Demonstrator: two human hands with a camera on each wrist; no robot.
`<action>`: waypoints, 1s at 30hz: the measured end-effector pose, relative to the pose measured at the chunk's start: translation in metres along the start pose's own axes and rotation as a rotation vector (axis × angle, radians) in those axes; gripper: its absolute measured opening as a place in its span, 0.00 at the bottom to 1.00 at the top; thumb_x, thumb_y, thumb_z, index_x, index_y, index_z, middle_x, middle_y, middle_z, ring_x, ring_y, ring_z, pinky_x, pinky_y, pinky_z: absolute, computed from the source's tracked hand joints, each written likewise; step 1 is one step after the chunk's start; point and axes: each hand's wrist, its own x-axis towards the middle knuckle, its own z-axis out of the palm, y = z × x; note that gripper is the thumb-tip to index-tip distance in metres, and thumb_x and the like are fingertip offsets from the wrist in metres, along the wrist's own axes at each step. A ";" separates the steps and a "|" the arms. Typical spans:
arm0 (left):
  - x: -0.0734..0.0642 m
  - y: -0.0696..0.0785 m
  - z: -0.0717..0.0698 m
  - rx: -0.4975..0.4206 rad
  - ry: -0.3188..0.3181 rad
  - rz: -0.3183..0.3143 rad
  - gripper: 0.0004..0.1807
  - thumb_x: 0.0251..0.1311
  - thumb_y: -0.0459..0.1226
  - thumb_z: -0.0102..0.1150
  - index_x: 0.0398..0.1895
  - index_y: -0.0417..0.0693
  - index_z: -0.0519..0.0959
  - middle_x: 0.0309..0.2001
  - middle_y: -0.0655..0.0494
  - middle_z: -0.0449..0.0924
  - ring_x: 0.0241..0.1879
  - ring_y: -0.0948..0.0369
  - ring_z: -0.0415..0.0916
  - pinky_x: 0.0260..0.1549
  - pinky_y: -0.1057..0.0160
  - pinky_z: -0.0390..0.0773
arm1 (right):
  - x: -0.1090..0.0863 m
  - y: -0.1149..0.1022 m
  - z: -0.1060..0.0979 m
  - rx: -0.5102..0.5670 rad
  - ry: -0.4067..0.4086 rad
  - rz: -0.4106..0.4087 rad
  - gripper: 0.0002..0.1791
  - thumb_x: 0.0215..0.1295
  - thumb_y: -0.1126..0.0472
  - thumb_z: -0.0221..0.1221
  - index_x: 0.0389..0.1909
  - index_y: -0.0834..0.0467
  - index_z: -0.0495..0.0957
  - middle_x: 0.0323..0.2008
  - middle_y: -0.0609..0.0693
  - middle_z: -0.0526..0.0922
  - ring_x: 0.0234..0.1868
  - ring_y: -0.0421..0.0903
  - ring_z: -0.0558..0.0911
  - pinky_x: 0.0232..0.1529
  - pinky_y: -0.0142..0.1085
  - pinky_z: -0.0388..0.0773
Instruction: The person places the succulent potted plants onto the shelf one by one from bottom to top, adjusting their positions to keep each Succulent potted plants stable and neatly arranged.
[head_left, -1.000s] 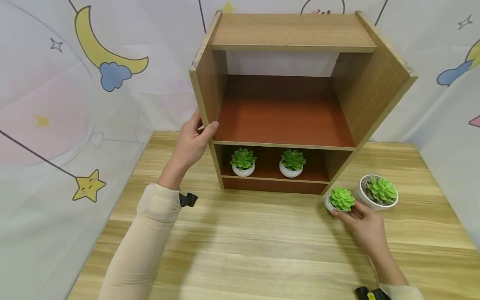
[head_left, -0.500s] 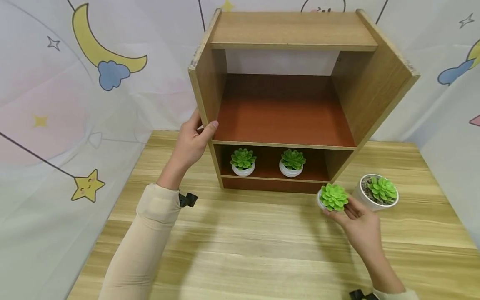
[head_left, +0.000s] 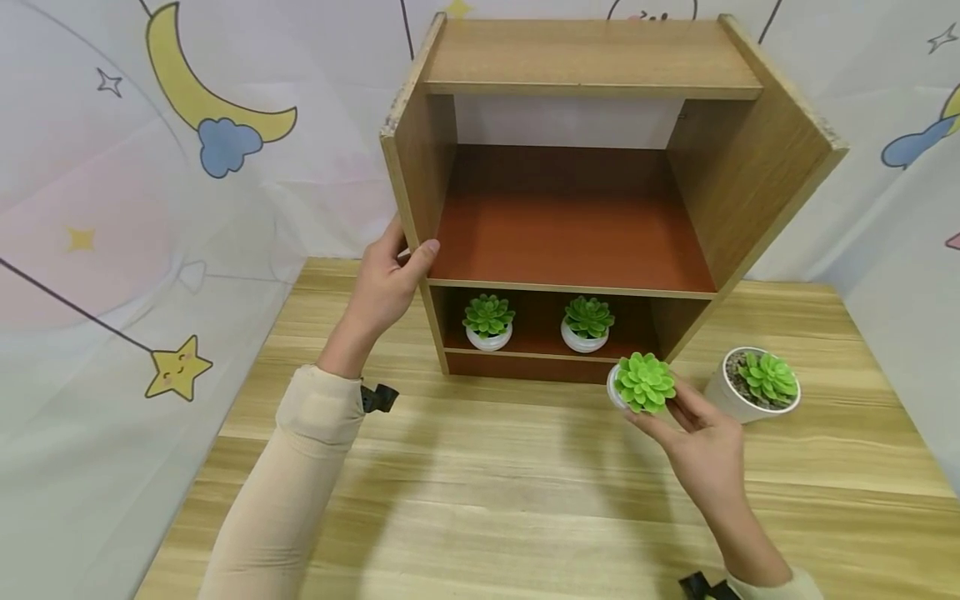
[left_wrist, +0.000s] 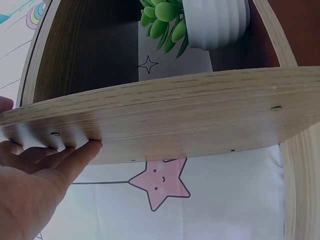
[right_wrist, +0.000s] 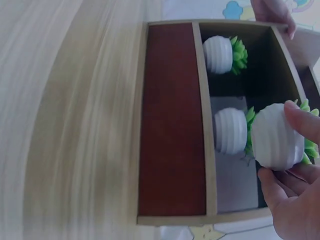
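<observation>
Left arm: reaches up and forward in its pale sleeve, the left hand [head_left: 382, 283] clasping the cabinet's [head_left: 570, 237] side panel, thumb over the front edge, fingers flat along the outer face.
Lower shelf: two small potted succulents [head_left: 489, 323] stand apart.
Held succulent [head_left: 645, 383]: off the table [head_left: 480, 500], tilted, before the shelf's right end.
Right arm: angles in from below, the right hand [head_left: 705, 450] pinching that white pot between thumb and fingers.
Larger pot [head_left: 731, 396]: just beyond the right hand.
</observation>
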 end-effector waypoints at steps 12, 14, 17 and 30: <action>0.000 0.000 0.000 0.006 0.006 -0.006 0.31 0.70 0.45 0.52 0.75 0.59 0.61 0.67 0.50 0.69 0.61 0.54 0.70 0.52 0.49 0.76 | -0.004 -0.018 0.023 0.114 0.066 -0.276 0.38 0.42 0.82 0.72 0.59 0.64 0.77 0.58 0.58 0.78 0.59 0.48 0.76 0.55 0.33 0.72; -0.001 0.000 0.000 0.007 0.008 -0.010 0.31 0.69 0.45 0.52 0.75 0.59 0.61 0.66 0.50 0.69 0.61 0.54 0.70 0.52 0.49 0.76 | -0.003 -0.021 0.028 0.152 0.073 -0.305 0.38 0.41 0.84 0.71 0.59 0.65 0.77 0.58 0.61 0.77 0.59 0.49 0.76 0.56 0.34 0.72; -0.001 -0.001 0.000 0.006 0.010 -0.011 0.31 0.69 0.45 0.52 0.75 0.58 0.61 0.67 0.50 0.68 0.61 0.54 0.70 0.52 0.49 0.76 | -0.003 -0.029 0.037 0.218 0.080 -0.356 0.38 0.41 0.86 0.69 0.59 0.66 0.77 0.58 0.64 0.77 0.60 0.52 0.76 0.57 0.36 0.72; 0.000 0.000 0.001 0.007 0.018 0.009 0.31 0.70 0.43 0.52 0.75 0.58 0.61 0.66 0.51 0.69 0.62 0.56 0.69 0.53 0.50 0.75 | 0.000 -0.094 0.080 0.319 0.146 -0.441 0.33 0.42 0.85 0.69 0.55 0.71 0.78 0.55 0.63 0.79 0.55 0.54 0.79 0.54 0.39 0.75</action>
